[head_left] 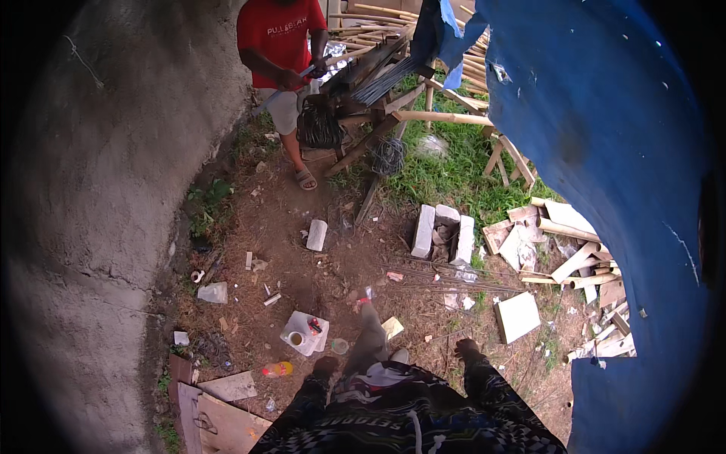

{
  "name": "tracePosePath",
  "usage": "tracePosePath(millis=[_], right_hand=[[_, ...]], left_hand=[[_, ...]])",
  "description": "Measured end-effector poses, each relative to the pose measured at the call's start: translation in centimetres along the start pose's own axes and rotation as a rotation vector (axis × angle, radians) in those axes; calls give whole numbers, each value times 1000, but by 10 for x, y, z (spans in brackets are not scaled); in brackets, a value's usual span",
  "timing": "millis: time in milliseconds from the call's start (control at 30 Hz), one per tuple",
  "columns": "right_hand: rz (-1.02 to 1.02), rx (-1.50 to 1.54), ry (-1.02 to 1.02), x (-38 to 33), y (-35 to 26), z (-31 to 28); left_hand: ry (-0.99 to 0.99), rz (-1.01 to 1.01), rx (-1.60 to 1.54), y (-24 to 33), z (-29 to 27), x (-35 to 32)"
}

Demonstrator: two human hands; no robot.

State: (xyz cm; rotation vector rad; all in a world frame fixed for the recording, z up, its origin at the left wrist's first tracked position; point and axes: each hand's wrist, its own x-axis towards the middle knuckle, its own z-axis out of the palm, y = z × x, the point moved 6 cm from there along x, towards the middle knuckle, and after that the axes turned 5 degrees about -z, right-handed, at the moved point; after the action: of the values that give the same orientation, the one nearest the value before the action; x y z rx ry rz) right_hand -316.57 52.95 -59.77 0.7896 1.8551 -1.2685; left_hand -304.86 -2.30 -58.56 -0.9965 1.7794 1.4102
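Presently, the left hand (326, 365) and the right hand (466, 348) are being held low at the bottom centre of the frame, just above the littered dirt; whether they are clenched cannot be told. Nearest the left hand, a white paper (305, 332) and an orange bottle (277, 369) are lying, while a co-worker (281, 45) is standing at the upper left.

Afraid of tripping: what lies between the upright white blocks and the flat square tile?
Head view: thin metal rods lie across the dirt between the white blocks and the square tile, plus small scraps.

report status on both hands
Left hand and right hand low, grip unclear. White tile near right, small cup near left. Person at bench, far off.
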Motion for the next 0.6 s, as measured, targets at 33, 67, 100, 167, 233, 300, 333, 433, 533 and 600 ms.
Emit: tracePosePath(millis=[33, 67, 100, 167, 233, 300, 333, 433, 533, 600], right_hand=[[-45, 18, -2, 12, -29, 14], [-88, 40, -22, 21, -56, 35], [-57, 10, -111, 39, -80, 53], [-67, 18, -150, 67, -104, 83], [-212, -292, -173, 127, -122, 98], [-531, -873, -159, 196, -130, 99], [-549, -973, -105, 185, -168, 144], [-859, -1289, 11, 209, -251, 136], [-413, -394, 109, 222, -323, 116], [-401, -422, -2, 228, -397, 147]], left_hand=[[24, -22, -42, 8, -15, 15], [39, 0, -7, 8, -29, 32], [44, 39, 83, 11, -37, 52], [210, 560, 1087, 58, -17, 58], [-82, -382, 113, 41, -28, 105], [18, 85, 237, 118, -41, 148], [133, 248, 302, 129, -76, 132], [267, 865, 462, 202, -85, 118], [14, 22, -316, 213, -115, 150], [92, 10, -329, 197, -150, 152]])
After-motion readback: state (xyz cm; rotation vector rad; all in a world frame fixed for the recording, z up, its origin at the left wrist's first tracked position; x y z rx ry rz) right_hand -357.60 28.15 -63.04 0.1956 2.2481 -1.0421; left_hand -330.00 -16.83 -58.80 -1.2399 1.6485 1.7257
